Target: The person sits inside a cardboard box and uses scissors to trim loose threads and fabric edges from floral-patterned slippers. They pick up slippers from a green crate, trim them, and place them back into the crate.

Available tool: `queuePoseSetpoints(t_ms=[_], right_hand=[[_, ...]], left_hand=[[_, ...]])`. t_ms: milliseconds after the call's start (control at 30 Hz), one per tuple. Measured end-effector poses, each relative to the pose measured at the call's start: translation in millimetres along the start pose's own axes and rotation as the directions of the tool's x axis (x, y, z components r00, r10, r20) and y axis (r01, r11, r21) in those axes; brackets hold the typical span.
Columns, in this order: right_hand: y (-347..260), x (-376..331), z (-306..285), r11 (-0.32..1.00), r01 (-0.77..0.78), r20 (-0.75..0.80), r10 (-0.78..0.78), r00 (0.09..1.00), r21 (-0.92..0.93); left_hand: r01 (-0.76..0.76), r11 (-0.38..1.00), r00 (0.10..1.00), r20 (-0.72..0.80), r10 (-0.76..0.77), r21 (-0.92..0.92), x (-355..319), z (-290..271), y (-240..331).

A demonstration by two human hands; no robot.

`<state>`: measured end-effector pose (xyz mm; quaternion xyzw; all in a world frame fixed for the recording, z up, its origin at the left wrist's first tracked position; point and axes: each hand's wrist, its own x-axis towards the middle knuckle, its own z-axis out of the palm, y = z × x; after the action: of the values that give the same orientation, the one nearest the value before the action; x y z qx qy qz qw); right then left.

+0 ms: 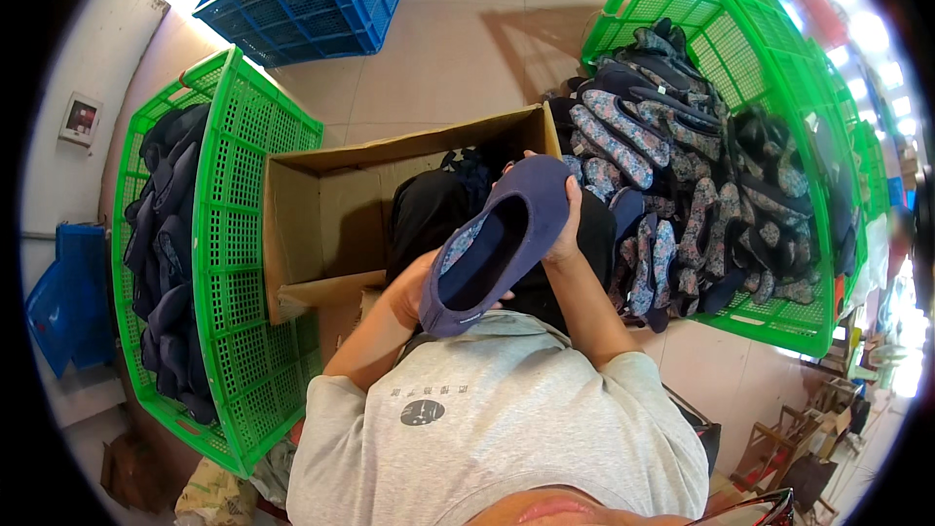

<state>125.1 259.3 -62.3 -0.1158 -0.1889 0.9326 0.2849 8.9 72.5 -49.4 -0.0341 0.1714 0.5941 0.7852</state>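
1. My left hand [407, 290] gripped the heel end of a dark blue shoe [499, 244], and my right hand [565, 234] gripped the toe — I think so the open top faced me and I could look inside.
2. The shoe sat between both hands, above the cardboard box [321, 205].
3. A green crate [760, 58] on my right held many flowery shoes [682, 205] — close enough to grab.

A single head-worn fisheye view looks steeply down the person's own chest, so close that the grey printed T-shirt [497, 429] fills the lower centre. It faces forward over the tan tiled floor [458, 29] at upper centre. Straight edges bow near the dark circular rim.
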Motion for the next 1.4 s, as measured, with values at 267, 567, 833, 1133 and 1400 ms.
queuePoseSetpoints(t_ms=[267,567,833,1133,1400], right_hand=[[8.4,1.8,-19.1,0.941,-0.253,-0.32,0.175,0.931,-0.224],[20.4,-5.1,-27.9,0.913,-0.199,-0.304,0.088,0.948,-0.356],[21.6,-7.7,12.8,0.852,-0.145,-0.096,0.111,0.989,-0.503],[22.2,-18.8,30.4,0.703,-0.186,0.043,0.294,0.955,-0.686],[19.3,-32.1,25.1,0.709,-0.172,0.08,0.307,0.948,-0.684]], left_hand=[[-0.015,0.962,0.996,0.076,0.037,-0.273,20.0,21.8,-4.4],[-0.624,0.775,0.571,-0.617,0.541,0.102,8.6,17.2,42.6],[-0.64,0.764,0.569,-0.619,0.541,0.081,3.9,7.7,41.0],[-0.642,0.745,0.513,-0.619,0.594,0.183,8.7,-6.1,35.7],[-0.605,0.774,0.653,-0.44,0.617,0.187,4.6,1.3,41.1]])
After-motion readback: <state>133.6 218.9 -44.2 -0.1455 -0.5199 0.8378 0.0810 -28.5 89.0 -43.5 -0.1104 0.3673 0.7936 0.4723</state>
